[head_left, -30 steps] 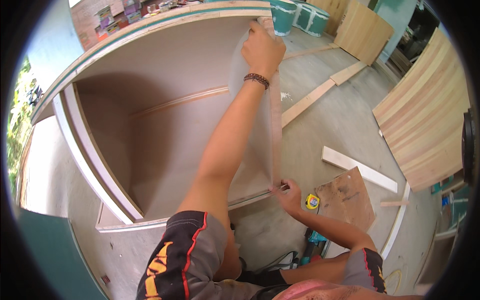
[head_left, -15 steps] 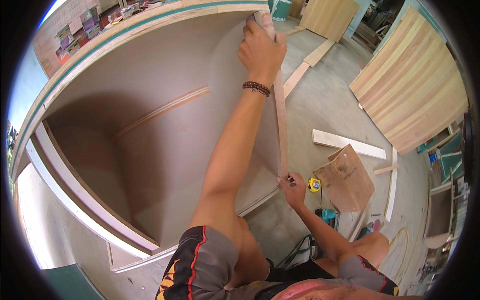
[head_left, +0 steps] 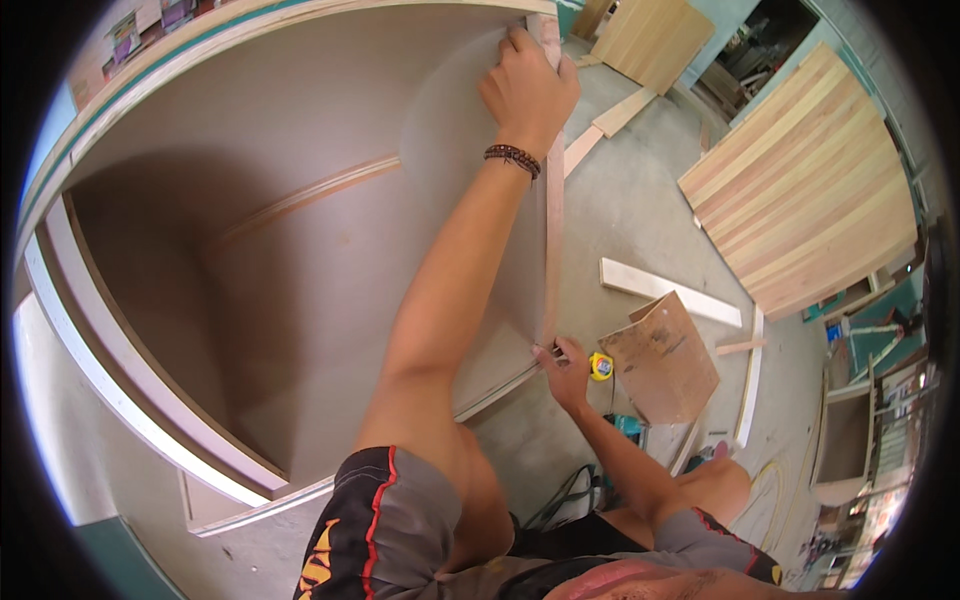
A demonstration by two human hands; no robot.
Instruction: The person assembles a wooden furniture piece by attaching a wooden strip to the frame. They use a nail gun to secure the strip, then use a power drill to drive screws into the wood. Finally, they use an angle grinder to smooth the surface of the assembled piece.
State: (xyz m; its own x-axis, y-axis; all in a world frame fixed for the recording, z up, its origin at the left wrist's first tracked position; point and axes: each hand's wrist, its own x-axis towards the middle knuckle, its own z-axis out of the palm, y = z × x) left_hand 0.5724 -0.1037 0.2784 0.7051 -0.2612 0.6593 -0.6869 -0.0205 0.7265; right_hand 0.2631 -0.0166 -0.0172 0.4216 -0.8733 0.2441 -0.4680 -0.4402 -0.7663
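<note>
My left hand (head_left: pixel 528 88) grips the top of the upright thin plywood panel (head_left: pixel 470 200) at 12 o'clock; my right hand (head_left: pixel 563 368) pinches its lower edge, a yellow tape measure (head_left: pixel 600 366) just beside, brown board (head_left: pixel 662 358) at 3 o'clock.

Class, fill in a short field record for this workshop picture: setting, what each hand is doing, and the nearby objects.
setting: concrete workshop floor
main object: large open plywood cabinet box
left hand: gripping the top of the cabinet's thin wooden side edge strip
right hand: at the strip's lower end
nearby: yellow tape measure, brown plywood offcut, pale wooden plank
</note>
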